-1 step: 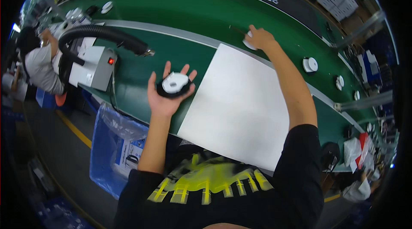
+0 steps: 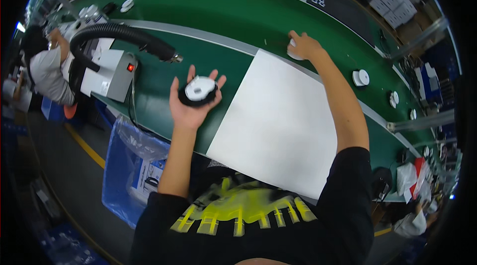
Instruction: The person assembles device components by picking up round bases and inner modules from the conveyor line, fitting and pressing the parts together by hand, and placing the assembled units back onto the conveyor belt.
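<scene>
You stand at a long green surface [image 2: 233,11] that curves away to your left and right. Your left hand [image 2: 191,101] is raised palm up over its near edge, fingers [image 2: 191,72] spread and only loosely curled, cradling a round disc [image 2: 199,89] with a white top and black rim. The disc rests in your open palm; it is not gripped tight.

Your right hand [image 2: 304,46] reaches far forward, arm nearly straight, and lies over a small white part [image 2: 292,54] on the surface, just past the far corner of a large white sheet [image 2: 278,126]. The fingers are bent down onto the part, which is mostly hidden beneath them; whether they have closed around it cannot be told.

The sheet lies flat between your arms, reaching back to the near edge by your body.

To the left of your left hand, a black hose [image 2: 119,34] arches down from a white box [image 2: 112,74] with a red light, its metal nozzle pointing toward the disc but well apart from it. More white discs [image 2: 360,77] sit along the surface to your right. A blue bin [image 2: 131,165] lined with plastic stands below the near edge. Another person [image 2: 47,69] works at far left.
</scene>
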{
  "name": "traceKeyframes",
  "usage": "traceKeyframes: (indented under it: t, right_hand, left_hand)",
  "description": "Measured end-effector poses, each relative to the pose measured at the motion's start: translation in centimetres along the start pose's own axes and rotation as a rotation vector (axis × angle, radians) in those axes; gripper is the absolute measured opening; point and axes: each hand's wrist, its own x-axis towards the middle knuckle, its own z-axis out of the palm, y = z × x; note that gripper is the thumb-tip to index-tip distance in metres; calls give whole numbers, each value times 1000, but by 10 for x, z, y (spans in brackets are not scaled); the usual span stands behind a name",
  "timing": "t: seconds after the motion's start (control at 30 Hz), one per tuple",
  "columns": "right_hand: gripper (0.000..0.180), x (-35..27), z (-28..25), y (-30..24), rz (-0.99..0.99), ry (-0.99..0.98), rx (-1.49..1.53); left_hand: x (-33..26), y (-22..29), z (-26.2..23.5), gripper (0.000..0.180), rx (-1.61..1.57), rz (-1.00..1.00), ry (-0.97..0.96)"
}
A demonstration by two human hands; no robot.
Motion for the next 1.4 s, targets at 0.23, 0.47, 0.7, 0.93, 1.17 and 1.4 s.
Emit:
traceKeyframes:
  t: [0.23, 0.47, 0.7, 0.93, 1.17, 1.4]
  right_hand:
    - [47, -36, 7, -14, 14, 121, -43]
    - [38, -58, -9, -56, -275, 664, 736]
    - [61, -99, 7, -247, -350, -120, 1908]
    - [43, -85, 49, -302, -531, -474, 2286]
    - [40, -92, 42, -310, -489, -520, 2319]
    - [47, -122, 33, -266, -404, -571, 2421]
  left_hand:
    - [25, 36, 8, 54, 30, -63, -163]
    - [-19, 30, -12, 62, 20, -83, -97]
    - [-103, 30, -43, 76, -48, -6, -78]
    - [-151, 35, -49, 78, -70, 97, -88]
    - [-155, 52, -36, 65, 85, 204, 51]
    - [-63, 70, -13, 55, 173, 267, 107]
